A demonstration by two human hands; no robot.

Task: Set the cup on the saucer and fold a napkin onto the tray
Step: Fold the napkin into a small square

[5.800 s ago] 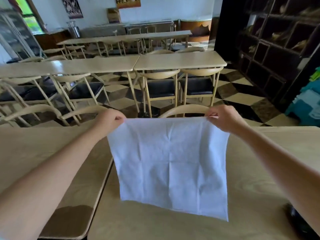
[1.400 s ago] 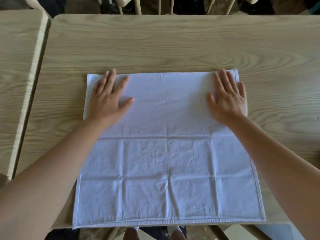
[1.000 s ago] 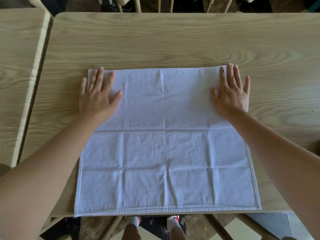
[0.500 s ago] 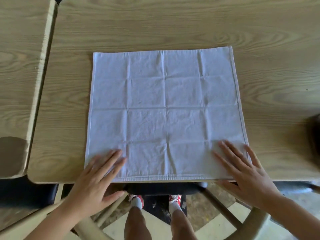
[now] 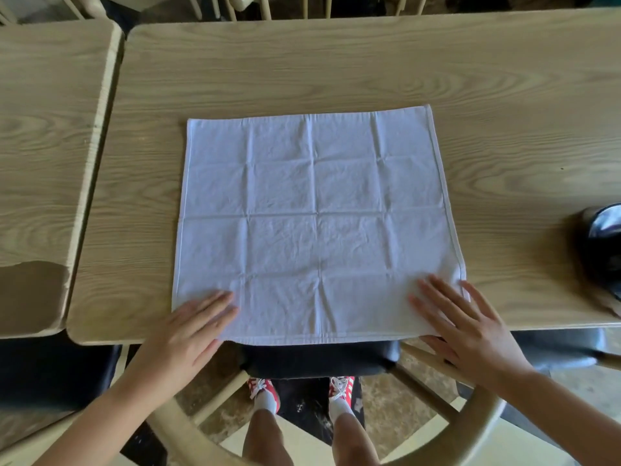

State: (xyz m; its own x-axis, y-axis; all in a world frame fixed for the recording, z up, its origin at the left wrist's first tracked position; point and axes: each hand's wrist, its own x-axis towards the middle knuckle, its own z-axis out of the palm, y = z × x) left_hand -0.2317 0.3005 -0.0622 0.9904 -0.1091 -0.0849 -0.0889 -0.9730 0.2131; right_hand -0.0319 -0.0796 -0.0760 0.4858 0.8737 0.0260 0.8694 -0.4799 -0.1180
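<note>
- Napkin (image 5: pixel 316 227) lies flat and fully opened on the table (image 5: pixel 336 68), near edge flush w/ the table's near edge or just over it; old crease lines form a grid across it.
- Left hand (image 5: pixel 181 341) at napkin's near-left corner: fingers straight, spread, palm down, gripping nothing. Fingertips rest on the cloth; palm hangs off the table edge.
- Right hand (image 5: pixel 467 327) at napkin's near-right corner, same pose: flat, fingers splayed, nothing held.
- Prob. reason for the flat hands: pinning and smoothing the near corners so the cloth stays square before the first fold.
- Dark glossy object (image 5: pixel 605 250) right of napkin, well apart, cut off by the frame; can't tell if it's the tray.
- Cup and saucer not in view.
- Next, likely: pinch both near corners, carry them to the napkin's far edge.
</note>
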